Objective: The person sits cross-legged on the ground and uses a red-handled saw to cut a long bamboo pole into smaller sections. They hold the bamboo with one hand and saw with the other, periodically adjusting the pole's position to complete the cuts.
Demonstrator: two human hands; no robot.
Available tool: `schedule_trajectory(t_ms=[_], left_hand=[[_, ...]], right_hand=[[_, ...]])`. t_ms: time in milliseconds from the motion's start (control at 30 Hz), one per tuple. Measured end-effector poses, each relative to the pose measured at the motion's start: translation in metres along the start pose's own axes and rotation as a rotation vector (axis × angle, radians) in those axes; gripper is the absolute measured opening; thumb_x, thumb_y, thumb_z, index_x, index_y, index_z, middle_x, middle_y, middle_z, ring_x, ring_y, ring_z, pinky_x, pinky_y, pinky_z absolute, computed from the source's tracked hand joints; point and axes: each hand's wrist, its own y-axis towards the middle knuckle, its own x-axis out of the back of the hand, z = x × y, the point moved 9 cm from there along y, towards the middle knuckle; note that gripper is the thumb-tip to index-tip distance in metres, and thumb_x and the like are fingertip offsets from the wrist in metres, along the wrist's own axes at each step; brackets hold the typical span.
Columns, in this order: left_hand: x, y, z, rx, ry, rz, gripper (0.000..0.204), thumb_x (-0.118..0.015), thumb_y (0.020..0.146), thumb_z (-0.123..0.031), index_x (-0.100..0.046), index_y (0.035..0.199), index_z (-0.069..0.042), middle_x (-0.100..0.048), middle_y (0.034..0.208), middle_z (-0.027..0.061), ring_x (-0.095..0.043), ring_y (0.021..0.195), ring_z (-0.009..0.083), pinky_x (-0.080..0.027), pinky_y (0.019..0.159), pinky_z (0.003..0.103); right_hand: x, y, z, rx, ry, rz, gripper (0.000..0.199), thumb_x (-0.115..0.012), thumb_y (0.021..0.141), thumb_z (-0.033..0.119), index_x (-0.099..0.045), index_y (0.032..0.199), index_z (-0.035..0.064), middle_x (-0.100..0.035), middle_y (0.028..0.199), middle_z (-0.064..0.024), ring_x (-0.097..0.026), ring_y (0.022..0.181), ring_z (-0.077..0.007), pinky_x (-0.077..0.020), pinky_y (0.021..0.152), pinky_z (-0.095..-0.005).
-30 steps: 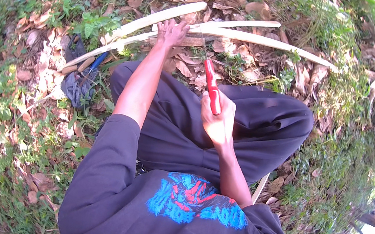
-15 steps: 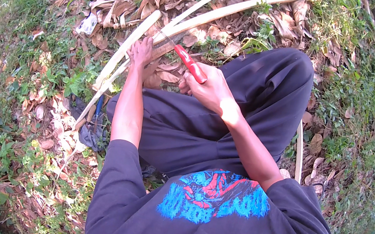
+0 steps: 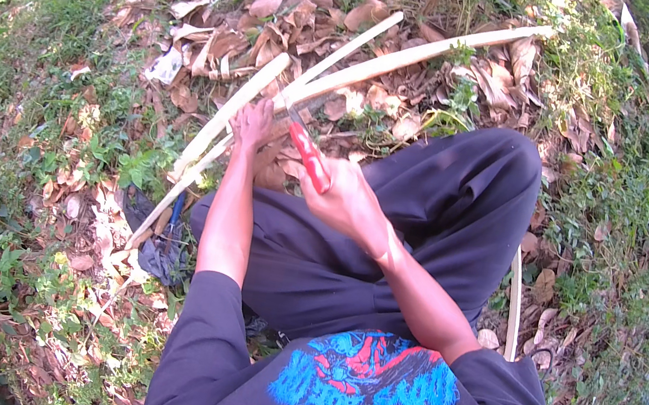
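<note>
My right hand (image 3: 340, 195) is closed round the red handle of a tool with a thin metal blade (image 3: 307, 153). Its blade points up and left, against or just beside a pale peeled wooden strip (image 3: 310, 89); whether it is a knife or a saw is unclear. My left hand (image 3: 251, 122) grips the strips just left of the blade, its fingertips partly hidden. Close beside that hand a shorter, thicker pale piece of wood (image 3: 235, 109) lies slanted. A thinner strip (image 3: 356, 45) runs up and right, meeting the long curved one near the blade.
Dry brown leaves (image 3: 286, 27) and grass (image 3: 43, 75) cover the ground. My bent leg (image 3: 469, 172) is close to my right forearm. A dark plastic bag (image 3: 160, 258) and a blue tool (image 3: 177, 210) lie left of my knee. Another pale strip (image 3: 514, 305) stands out on the right.
The whole scene sits lower in the picture. My right hand has drawn the red-handled tool slightly back toward me, its handle now steeper. My left hand stays on the wood.
</note>
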Motion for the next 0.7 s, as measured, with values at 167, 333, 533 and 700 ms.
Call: schedule_trajectory(t_ms=[167, 333, 533, 700], left_hand=[[0.000, -0.011, -0.003, -0.025, 0.013, -0.072, 0.050, -0.034, 0.102, -0.053, -0.057, 0.139, -0.027, -0.058, 0.130, 0.0229, -0.048, 0.129, 0.0405, -0.026, 0.108, 0.062], [0.012, -0.014, -0.016, -0.052, 0.020, -0.067, 0.047, -0.034, 0.102, -0.053, -0.055, 0.139, -0.031, -0.061, 0.121, 0.0201, -0.055, 0.118, 0.0401, -0.030, 0.104, 0.061], [0.012, -0.021, -0.016, -0.072, 0.079, -0.065, 0.046, -0.043, 0.100, -0.051, -0.052, 0.142, -0.034, -0.061, 0.121, 0.0185, -0.055, 0.117, 0.0387, -0.034, 0.100, 0.059], [0.008, -0.021, -0.013, -0.096, 0.083, -0.091, 0.043, -0.046, 0.101, -0.048, -0.053, 0.141, -0.034, -0.061, 0.117, 0.0168, -0.056, 0.113, 0.0378, -0.037, 0.096, 0.059]], right_hand=[[0.023, -0.001, -0.006, -0.141, 0.055, 0.019, 0.025, -0.058, 0.086, 0.018, -0.057, 0.073, -0.0030, -0.054, 0.060, -0.0226, -0.055, 0.052, -0.0313, -0.0467, 0.060, -0.0440], [0.027, 0.002, -0.026, -0.176, 0.032, -0.001, 0.029, -0.059, 0.085, 0.019, -0.052, 0.071, -0.0041, -0.049, 0.059, -0.0162, -0.047, 0.054, -0.0218, -0.0439, 0.060, -0.0385], [0.008, 0.033, -0.040, -0.104, 0.056, -0.012, 0.028, -0.061, 0.089, 0.018, -0.049, 0.072, -0.0010, -0.044, 0.057, -0.0022, -0.040, 0.055, -0.0098, -0.0381, 0.054, -0.0331], [-0.001, 0.000, -0.007, -0.161, -0.020, 0.054, 0.028, -0.059, 0.090, 0.018, -0.050, 0.072, -0.0018, -0.043, 0.055, -0.0087, -0.041, 0.053, -0.0153, -0.0401, 0.055, -0.0372]])
